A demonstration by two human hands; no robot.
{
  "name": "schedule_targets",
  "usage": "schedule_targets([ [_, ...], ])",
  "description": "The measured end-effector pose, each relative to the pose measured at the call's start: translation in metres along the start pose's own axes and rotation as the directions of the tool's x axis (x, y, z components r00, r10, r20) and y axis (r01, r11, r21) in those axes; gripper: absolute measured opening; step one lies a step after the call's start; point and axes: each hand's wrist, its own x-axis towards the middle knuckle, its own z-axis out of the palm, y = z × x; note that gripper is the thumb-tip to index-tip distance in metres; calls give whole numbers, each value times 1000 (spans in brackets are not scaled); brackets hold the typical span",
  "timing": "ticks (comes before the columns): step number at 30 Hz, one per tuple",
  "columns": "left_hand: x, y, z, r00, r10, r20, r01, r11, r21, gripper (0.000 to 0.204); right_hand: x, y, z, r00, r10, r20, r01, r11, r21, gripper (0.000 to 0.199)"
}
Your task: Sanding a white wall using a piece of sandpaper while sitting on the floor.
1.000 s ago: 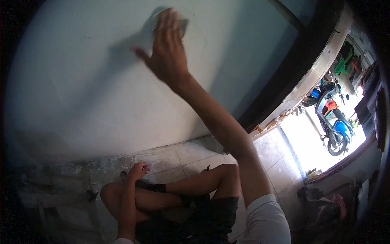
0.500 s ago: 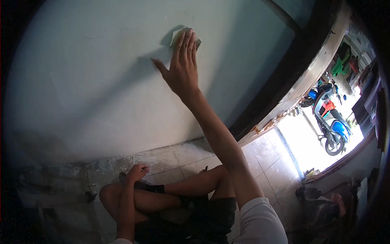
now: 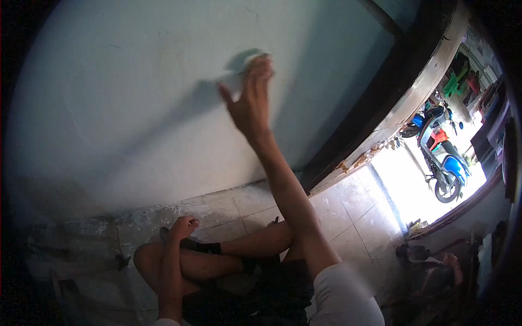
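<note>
My right hand (image 3: 250,102) is raised at arm's length against the pale wall (image 3: 141,108). Its fingers lie flat, smeared by motion, and press a small pale folded sheet, apparently sandpaper (image 3: 251,57), to the wall. Most of that sheet is hidden under the fingers, and the thumb stands out to the left. Lower down, my left hand (image 3: 186,226) hangs loosely past my knee with its forearm resting on my leg. Its fingers are slightly bent and I see nothing held in them.
My crossed legs (image 3: 212,266) are on the tiled floor (image 3: 353,209), close to the wall's foot. A dark frame (image 3: 375,89) borders the wall on the right. Beyond a bright doorway stands a blue motorbike (image 3: 443,155). Dark clutter (image 3: 429,271) lies at the lower right.
My right hand has slid down the wall and slightly right, carrying the sandpaper beneath its fingers. My left hand rests in nearly the same place.
</note>
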Motion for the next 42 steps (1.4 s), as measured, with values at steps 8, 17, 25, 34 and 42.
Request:
schedule_targets([
  [8,-4,14,-8,997,-70,37,68,996,62,30,-22,6,-10,973,229,6,-227,970,-87,106],
  [17,-3,4,-7,999,-27,46,32,994,-101,29,-66,37,14,915,363,-176,-352,932,91,95],
  [25,7,-8,-6,979,-189,80,172,969,177,28,-108,57,15,623,762,179,-781,591,202,92],
  [34,5,-1,-7,977,-173,122,161,981,105,30,-81,23,36,742,667,-72,-633,731,255,91],
  [42,5,13,-10,978,-137,155,119,985,122,28,-67,28,12,835,549,-24,-522,806,280,86],
])
